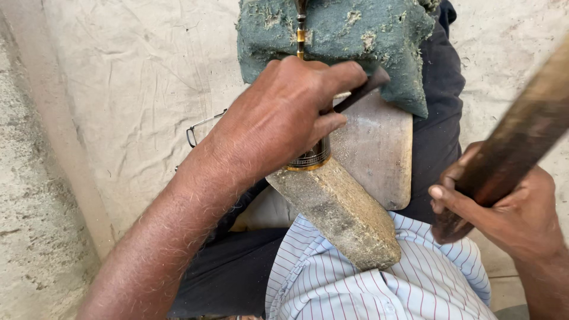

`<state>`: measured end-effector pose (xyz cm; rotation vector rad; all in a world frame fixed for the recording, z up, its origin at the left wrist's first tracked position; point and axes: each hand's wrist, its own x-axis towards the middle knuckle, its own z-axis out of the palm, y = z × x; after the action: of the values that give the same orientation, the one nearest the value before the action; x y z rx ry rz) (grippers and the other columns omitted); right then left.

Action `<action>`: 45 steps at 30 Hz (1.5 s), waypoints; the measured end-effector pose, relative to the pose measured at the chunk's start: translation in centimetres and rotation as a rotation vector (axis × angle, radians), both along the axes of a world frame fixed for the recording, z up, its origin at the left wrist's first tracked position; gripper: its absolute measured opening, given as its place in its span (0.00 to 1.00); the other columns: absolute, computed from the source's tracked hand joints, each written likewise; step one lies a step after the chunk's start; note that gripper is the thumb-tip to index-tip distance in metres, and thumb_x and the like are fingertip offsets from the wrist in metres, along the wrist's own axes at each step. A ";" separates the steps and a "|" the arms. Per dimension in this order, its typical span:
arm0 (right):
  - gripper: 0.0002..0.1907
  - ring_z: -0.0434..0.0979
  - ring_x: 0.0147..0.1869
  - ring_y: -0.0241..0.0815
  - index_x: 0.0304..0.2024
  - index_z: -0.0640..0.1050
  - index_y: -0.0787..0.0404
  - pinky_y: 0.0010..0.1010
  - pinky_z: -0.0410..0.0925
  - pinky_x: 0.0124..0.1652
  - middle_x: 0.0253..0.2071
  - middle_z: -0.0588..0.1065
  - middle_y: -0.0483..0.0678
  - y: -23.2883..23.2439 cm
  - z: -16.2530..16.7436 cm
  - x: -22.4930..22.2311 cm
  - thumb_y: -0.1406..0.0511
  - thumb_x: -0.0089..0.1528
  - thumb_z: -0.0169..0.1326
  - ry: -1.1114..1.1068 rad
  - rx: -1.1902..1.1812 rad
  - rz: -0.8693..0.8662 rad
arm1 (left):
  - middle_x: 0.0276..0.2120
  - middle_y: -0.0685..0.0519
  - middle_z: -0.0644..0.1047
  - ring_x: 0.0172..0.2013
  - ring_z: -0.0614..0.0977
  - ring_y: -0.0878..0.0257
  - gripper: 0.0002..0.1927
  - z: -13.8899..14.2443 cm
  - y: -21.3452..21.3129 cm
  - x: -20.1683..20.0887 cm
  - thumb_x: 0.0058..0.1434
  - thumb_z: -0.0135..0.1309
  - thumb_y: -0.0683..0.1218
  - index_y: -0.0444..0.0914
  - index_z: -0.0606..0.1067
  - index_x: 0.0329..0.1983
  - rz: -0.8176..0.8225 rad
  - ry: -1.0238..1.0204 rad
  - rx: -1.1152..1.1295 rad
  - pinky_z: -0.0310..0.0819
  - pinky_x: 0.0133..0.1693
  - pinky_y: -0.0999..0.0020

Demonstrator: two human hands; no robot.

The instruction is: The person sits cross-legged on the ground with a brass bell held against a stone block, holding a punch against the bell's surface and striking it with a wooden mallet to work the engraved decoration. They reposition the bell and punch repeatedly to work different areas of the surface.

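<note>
My left hand (pixel 284 115) grips a dark metal chisel (pixel 363 90) and presses on a round engraved metal piece (pixel 309 159) with a brass rim. That piece rests on the top end of a rough stone-like block (pixel 344 213) leaning against my lap. My right hand (pixel 510 207) is closed around the handle of a dark wooden mallet (pixel 521 142), raised at the right and blurred. A thin brass-banded rod (pixel 301 29) pokes out above my left hand.
A green fuzzy cloth (pixel 355 35) covers my knees at the top. Under the block lies a flat wooden board (pixel 379 148). A pair of spectacles (pixel 201 127) lies on the pale canvas sheet (pixel 130 89) at the left. My striped shirt (pixel 367 284) fills the bottom.
</note>
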<state>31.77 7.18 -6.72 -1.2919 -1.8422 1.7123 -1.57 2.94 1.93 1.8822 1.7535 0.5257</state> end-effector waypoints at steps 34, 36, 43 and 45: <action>0.11 0.79 0.29 0.36 0.41 0.79 0.66 0.24 0.72 0.34 0.28 0.79 0.49 -5.2 -2.6 0.7 0.67 0.61 0.68 -0.182 0.363 -0.076 | 0.27 0.43 0.82 0.32 0.86 0.48 0.18 -0.8 0.5 1.1 0.61 0.54 0.32 0.43 0.82 0.49 -0.317 0.201 0.100 0.82 0.30 0.50; 0.14 0.79 0.28 0.38 0.41 0.80 0.68 0.28 0.72 0.31 0.26 0.79 0.50 -4.9 -2.6 0.5 0.68 0.56 0.69 -0.387 0.280 0.041 | 0.29 0.44 0.83 0.33 0.86 0.48 0.15 -0.6 0.4 1.0 0.64 0.55 0.35 0.44 0.82 0.49 -0.335 0.230 0.054 0.82 0.32 0.49; 0.24 0.80 0.41 0.33 0.53 0.73 0.68 0.25 0.76 0.40 0.39 0.79 0.48 -3.6 -3.0 1.2 0.69 0.57 0.66 -0.042 0.066 0.015 | 0.41 0.46 0.84 0.39 0.86 0.50 0.22 -0.2 0.4 -0.3 0.56 0.65 0.41 0.42 0.78 0.56 -0.193 -0.033 0.145 0.82 0.40 0.55; 0.25 0.80 0.45 0.32 0.53 0.68 0.68 0.24 0.76 0.44 0.42 0.77 0.46 -3.3 -3.0 1.3 0.68 0.58 0.63 0.074 0.241 0.000 | 0.40 0.46 0.84 0.39 0.86 0.47 0.25 -0.4 0.5 -0.5 0.54 0.67 0.43 0.42 0.78 0.56 -0.163 0.027 0.167 0.80 0.39 0.51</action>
<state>33.06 3.92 -9.71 -1.1169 -1.9353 1.4632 -2.08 3.48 1.51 2.1350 1.5974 0.6027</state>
